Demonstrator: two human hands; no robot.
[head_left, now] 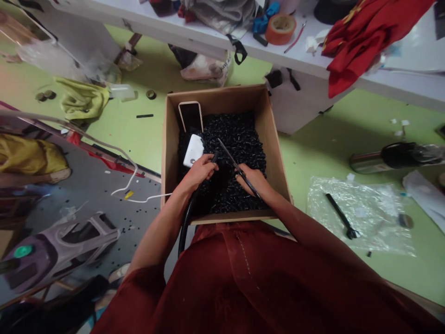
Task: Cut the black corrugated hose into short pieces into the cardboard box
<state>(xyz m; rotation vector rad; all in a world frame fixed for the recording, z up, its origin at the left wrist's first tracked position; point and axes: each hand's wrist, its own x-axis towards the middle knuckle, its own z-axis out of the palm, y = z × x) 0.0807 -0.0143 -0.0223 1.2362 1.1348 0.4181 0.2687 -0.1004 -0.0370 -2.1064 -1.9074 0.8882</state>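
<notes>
My left hand (pixel 202 170) is closed on a black ribbed tube (pixel 187 222), which hangs over the near edge of an open cardboard box (pixel 225 216). The tube's short end shows at my fingertips. In my right hand (pixel 251 180) is a long thin tool with a dark handle and a narrow metal blade (pixel 227 152), pointing up and left towards the tube end. Both hands are above many small black pieces (pixel 236 134) that fill the box. A white power bank (pixel 193 150) lies beside my left hand, and a phone (pixel 191 118) leans on the box's back left wall.
A white table (pixel 306 55) crosses the top, bearing orange tape (pixel 280 29) and red cloth (pixel 368 37). A metal bottle (pixel 370 162) and plastic sheet (pixel 378 218) lie right. A white cable (pixel 153 197) enters the box's left side. Left are a purple stool (pixel 79 241) and a person's leg (pixel 31 178).
</notes>
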